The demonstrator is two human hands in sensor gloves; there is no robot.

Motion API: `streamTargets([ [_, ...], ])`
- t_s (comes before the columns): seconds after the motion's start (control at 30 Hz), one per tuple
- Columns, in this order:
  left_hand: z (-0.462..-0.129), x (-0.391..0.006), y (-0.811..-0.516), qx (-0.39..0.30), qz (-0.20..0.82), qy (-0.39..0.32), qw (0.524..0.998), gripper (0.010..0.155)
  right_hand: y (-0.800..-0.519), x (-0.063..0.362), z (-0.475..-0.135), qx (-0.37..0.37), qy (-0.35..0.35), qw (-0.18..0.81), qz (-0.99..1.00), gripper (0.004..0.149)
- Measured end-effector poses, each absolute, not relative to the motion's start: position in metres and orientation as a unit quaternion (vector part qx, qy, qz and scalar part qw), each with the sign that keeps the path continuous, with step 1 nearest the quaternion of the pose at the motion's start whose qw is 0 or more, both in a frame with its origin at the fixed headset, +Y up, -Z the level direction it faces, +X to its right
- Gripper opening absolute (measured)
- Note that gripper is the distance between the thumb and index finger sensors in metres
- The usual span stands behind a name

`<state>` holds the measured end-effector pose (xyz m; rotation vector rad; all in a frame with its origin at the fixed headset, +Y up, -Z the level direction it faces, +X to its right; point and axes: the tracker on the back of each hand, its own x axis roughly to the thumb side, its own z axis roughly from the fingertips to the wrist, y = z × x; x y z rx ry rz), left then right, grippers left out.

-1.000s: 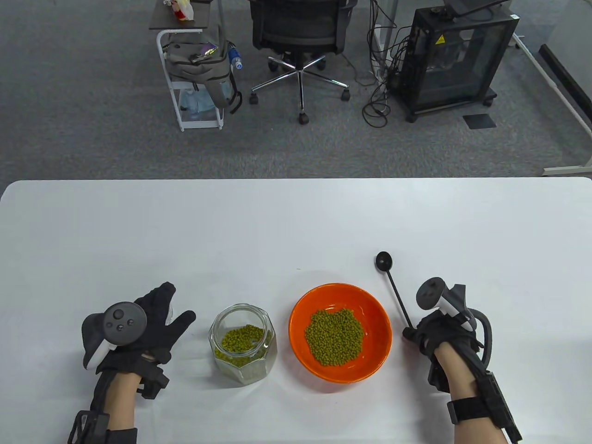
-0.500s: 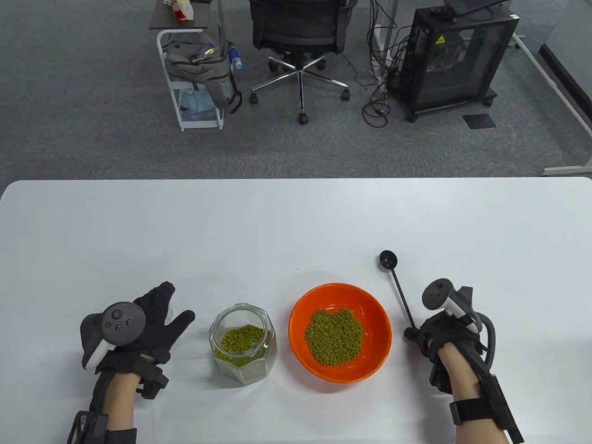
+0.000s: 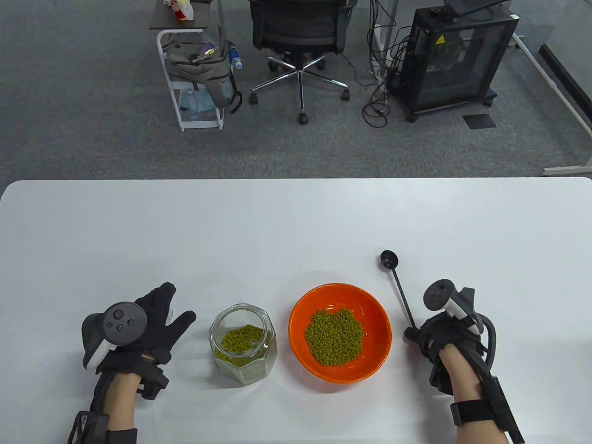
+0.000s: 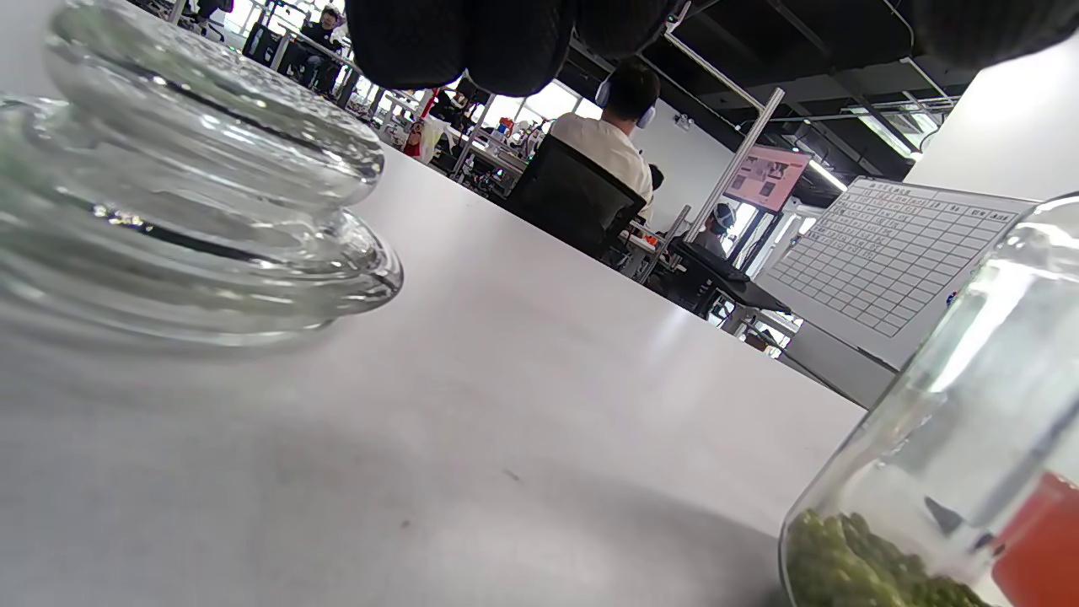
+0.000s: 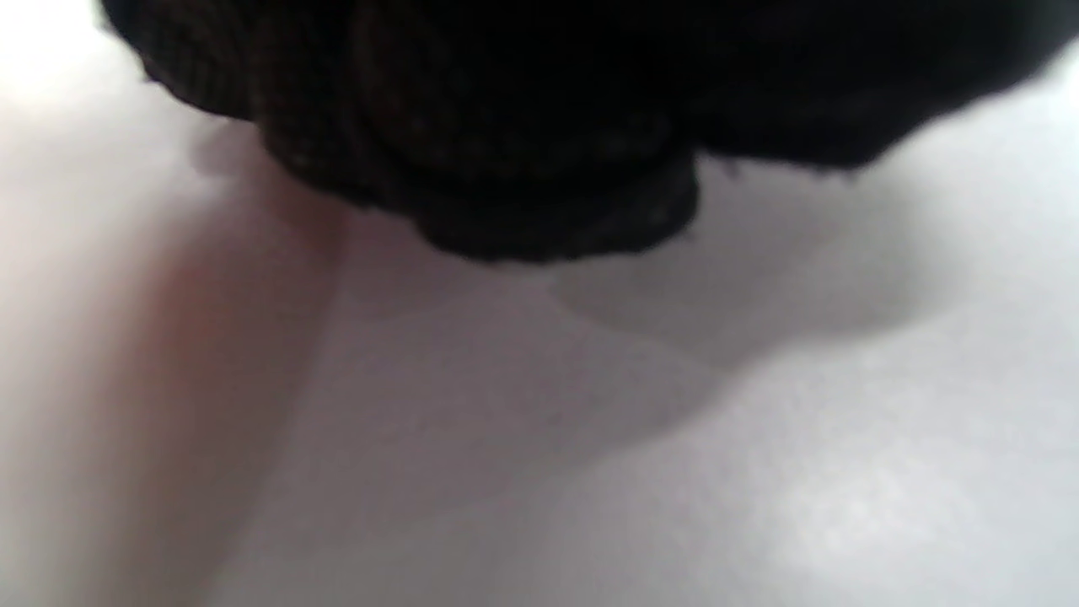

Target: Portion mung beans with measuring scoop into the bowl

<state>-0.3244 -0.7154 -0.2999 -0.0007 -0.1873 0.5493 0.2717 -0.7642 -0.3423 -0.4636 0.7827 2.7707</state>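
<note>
On the white table [image 3: 296, 222] the orange bowl [image 3: 384, 319] sits near the front edge, a little right of centre, with a heap of mung beans [image 3: 334, 336] in its middle. Just left of it, apart from it, stands the open glass jar [image 3: 243, 344], upright, with more beans at its bottom.

The right hand [image 3: 439, 340] lies on the table right of the bowl, fingers curled round the near end of the black scoop [image 3: 398, 289]. The scoop's thin handle runs away and slightly left from the fist, and its small round cup lies at the far end, beyond the bowl's right rim (whether the cup touches the table I cannot tell). No beans show in the cup. The right wrist view is filled by the dark glove [image 5: 472, 126] close over the tabletop and shows nothing of the scoop.

The left hand [image 3: 148, 323] rests left of the jar, fingers stretched out and loosely spread, over a clear glass lid [image 4: 194, 194]. In the left wrist view the lid lies on the table with the fingertips [image 4: 497, 42] just above it; contact cannot be made out. The jar [image 4: 969, 438] shows at that view's right edge, beans at its base, and the bowl's orange shows through the glass.
</note>
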Motion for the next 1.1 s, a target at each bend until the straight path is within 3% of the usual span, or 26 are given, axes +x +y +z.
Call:
streamTargets([
  [0.83, -0.299, -0.328, -0.714, 0.011, 0.274, -0.093, 0.957, 0.094, -0.764, 0.274, -0.340, -0.150, 0.262, 0.121, 0.946, 0.049],
  [1.1, -0.299, -0.330, -0.713, 0.021, 0.264, -0.091, 0.960, 0.094, -0.740, 0.275, -0.333, -0.137, 0.211, 0.140, 0.958, 0.050],
])
